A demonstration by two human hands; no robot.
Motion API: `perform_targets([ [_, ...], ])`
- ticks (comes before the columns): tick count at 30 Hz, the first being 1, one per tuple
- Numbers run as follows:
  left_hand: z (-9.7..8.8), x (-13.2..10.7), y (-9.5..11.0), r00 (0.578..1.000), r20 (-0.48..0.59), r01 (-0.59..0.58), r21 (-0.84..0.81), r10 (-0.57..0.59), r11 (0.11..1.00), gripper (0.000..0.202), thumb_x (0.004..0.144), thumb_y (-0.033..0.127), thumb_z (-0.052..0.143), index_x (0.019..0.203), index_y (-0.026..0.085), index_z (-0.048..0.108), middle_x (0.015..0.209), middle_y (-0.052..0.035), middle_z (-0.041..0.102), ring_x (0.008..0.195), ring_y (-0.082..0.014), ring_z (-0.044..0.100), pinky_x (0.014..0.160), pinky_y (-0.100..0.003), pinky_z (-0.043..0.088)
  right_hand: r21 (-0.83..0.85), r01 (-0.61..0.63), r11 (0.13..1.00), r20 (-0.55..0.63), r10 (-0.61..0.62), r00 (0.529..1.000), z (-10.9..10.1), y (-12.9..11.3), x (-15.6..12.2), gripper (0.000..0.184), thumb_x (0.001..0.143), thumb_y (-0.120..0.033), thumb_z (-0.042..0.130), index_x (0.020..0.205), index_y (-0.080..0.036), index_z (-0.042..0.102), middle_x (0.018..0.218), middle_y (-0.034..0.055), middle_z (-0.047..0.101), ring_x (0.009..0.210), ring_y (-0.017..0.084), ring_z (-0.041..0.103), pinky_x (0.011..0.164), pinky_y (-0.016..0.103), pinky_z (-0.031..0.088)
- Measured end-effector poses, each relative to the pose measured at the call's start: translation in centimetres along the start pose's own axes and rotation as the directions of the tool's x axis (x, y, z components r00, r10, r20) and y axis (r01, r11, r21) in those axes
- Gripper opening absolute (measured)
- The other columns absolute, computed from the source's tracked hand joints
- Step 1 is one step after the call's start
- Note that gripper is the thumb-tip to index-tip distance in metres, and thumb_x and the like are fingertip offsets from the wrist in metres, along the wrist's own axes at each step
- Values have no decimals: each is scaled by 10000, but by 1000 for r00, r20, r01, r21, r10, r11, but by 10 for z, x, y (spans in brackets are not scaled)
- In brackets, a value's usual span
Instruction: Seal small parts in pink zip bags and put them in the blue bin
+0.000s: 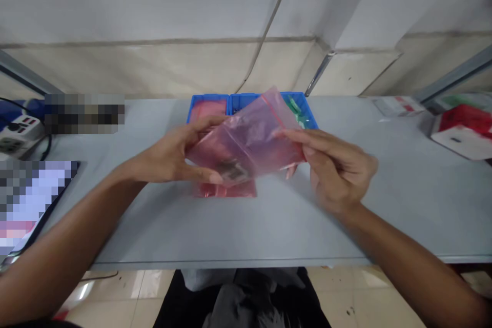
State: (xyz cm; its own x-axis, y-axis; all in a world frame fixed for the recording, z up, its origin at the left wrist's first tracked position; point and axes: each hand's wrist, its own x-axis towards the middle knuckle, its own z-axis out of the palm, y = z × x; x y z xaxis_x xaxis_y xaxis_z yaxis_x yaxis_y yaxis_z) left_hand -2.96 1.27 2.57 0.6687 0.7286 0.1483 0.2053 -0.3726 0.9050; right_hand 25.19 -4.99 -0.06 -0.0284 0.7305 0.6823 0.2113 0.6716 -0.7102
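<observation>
A pink zip-lock bag [249, 136], with a small dark item [230, 170] showing through near its lower edge, is being held up over the middle of the worktop [307, 230]. The left hand [172, 151] is closing firmly around the bag's left end, while the slightly blurred right hand [330, 169] is pinching its right end in a narrow grip between thumb and fingers. A flat red bag [225, 189] is lying on the worktop just below. Two blue plastic crates [253, 105] are standing side by side at the far edge, partly behind the pink bag. A power strip [19, 136] is sitting near the far left corner, and red-and-white packets [461, 130] are lying at the far right corner.
</observation>
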Motion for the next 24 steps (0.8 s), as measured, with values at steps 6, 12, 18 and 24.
perform_targets([
  [6,-12,-7,1,967,-227,52,-278,-118,959,724,819,287,831,1465,366,512,1092,-38,737,894,-215,742,744,-318,654,49,-37,998,-133,43,990,0,13,0,327,962,-140,665,1148,-375,797,1049,1,809,514,124,615,390,315,499],
  [12,-3,-6,-3,946,-299,33,-292,-124,956,612,925,293,718,1485,345,476,1332,-77,676,1043,-219,723,734,-271,642,-50,-81,995,-41,79,996,-4,7,0,233,861,-111,784,1029,-273,790,841,12,769,614,136,672,451,274,505],
  [18,-2,-8,-3,956,-249,54,-360,-152,931,716,843,228,809,1484,311,504,1184,-72,753,1047,-233,746,848,-315,663,118,-221,968,121,207,971,-6,7,2,482,869,-148,781,1303,-277,615,838,-11,738,614,146,685,548,280,573],
  [24,5,-10,-9,951,-250,99,-303,-179,948,343,829,265,844,1159,248,751,1119,-60,787,980,-236,774,844,-330,666,112,-273,955,141,257,956,-12,5,7,805,878,-175,787,1576,-311,409,781,-28,746,567,138,640,520,259,554],
])
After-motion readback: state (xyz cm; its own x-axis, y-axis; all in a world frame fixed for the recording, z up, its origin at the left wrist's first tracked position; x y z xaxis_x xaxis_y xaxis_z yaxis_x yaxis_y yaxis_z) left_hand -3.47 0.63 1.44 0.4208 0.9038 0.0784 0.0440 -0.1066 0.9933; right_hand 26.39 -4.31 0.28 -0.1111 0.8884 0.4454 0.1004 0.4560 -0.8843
